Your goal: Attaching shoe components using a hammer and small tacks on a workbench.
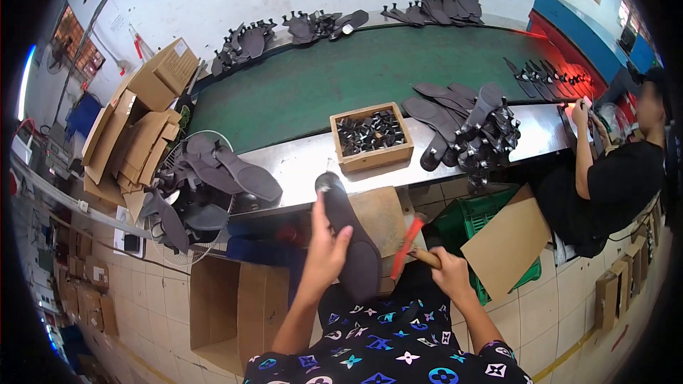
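A dark shoe sole (357, 252) stands tilted in front of me, its narrow end up by the metal bench edge. My left hand (326, 249) is closed around its left side, with the thumb laid across its face. In my right hand (449, 275) is a hammer (405, 247) with a red head, gripped by its wooden handle. The hammer head is just right of the sole, apart from it. Behind both, a brown board (377, 215) lies by the bench. Beyond the sole, a wooden box (377, 162) holds many small black heel pieces.
Heeled soles are heaped on the metal bench (455, 117) to the right; more soles fill a wire basket (213, 245) at left. A green conveyor belt (306, 85) runs behind. A co-worker (619, 163) sits at right, near a green crate (491, 206) and cardboard. An open carton (238, 313) stands low left.
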`<state>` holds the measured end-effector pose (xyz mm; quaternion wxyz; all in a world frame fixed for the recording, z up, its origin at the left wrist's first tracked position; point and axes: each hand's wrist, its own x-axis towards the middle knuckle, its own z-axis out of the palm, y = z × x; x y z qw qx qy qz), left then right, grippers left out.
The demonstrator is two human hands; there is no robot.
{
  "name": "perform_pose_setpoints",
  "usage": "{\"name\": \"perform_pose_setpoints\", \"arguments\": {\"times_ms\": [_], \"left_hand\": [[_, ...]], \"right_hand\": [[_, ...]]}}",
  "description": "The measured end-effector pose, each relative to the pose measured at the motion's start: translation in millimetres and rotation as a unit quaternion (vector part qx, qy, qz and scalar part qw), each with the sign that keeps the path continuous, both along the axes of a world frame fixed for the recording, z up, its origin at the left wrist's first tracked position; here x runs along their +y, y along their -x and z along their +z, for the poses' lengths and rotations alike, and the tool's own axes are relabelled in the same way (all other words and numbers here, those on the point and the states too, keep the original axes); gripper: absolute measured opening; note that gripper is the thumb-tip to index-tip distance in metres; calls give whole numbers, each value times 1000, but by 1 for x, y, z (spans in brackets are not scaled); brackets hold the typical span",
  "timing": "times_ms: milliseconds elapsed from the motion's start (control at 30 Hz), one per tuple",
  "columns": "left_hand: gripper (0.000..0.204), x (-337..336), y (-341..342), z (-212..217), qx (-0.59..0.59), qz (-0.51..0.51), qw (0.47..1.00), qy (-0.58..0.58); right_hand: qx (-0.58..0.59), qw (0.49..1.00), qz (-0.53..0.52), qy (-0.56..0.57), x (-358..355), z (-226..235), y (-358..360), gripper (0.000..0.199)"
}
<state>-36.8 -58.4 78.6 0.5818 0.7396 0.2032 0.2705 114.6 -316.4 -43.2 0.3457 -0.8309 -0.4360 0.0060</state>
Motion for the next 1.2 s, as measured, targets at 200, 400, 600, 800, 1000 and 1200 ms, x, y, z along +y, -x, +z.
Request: {"name": "perform_pose_setpoints", "arguments": {"times_ms": [200, 400, 600, 800, 1000, 1200], "left_hand": [[90, -13, -20, -11, 247, 108, 890, -368], [33, 104, -156, -2, 139, 17, 846, -515], [16, 179, -223, -54, 225, -56, 728, -645], [16, 167, -222, -36, 222, -117, 750, -611], [17, 171, -223, -42, 209, -33, 786, -581], [20, 160, -228, -35, 232, 10, 823, -518]], "right_hand": [[381, 893, -151, -183, -69, -30, 45, 23], [523, 774, -222, -280, -68, -9, 45, 23], [483, 815, -193, -256, -60, -4, 40, 22], [452, 843, -184, -225, -48, -19, 37, 27], [389, 895, -145, -162, -25, -14, 27, 25], [308, 919, -74, -235, -2, -8, 22, 24]]}}
